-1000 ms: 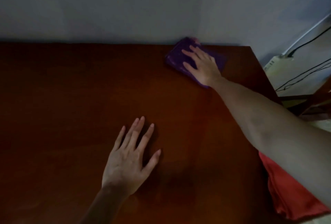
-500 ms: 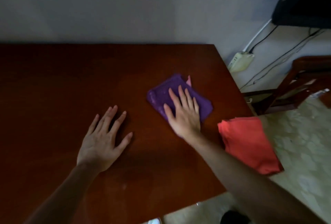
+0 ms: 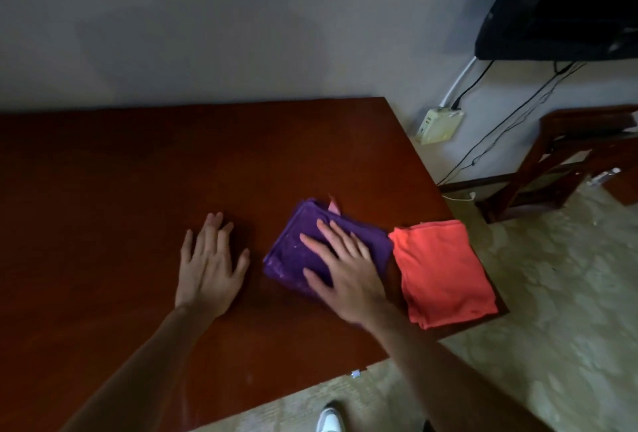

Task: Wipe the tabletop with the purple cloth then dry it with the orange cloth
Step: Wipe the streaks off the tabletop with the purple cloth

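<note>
A folded purple cloth (image 3: 297, 245) lies on the dark reddish-brown tabletop (image 3: 138, 173), right of centre. My right hand (image 3: 345, 269) presses flat on it, fingers spread, covering its near right part. A small pink tag sticks out at the cloth's far edge. The folded orange cloth (image 3: 442, 269) lies just to the right, at the table's right edge, its left edge touching or nearly touching the purple cloth. My left hand (image 3: 210, 266) rests flat on the bare wood to the left of the purple cloth, holding nothing.
The table's right edge and near right corner are close to the orange cloth. Beyond them are a pale patterned floor, a wooden chair (image 3: 566, 159), a wall power strip (image 3: 438, 124) with cables, and a dark screen (image 3: 566, 3) at top right. A white shoe (image 3: 329, 419) shows below.
My right hand has dragged the purple cloth from the far right corner toward me, ending beside the orange cloth. My left hand has stayed flat on the table.
</note>
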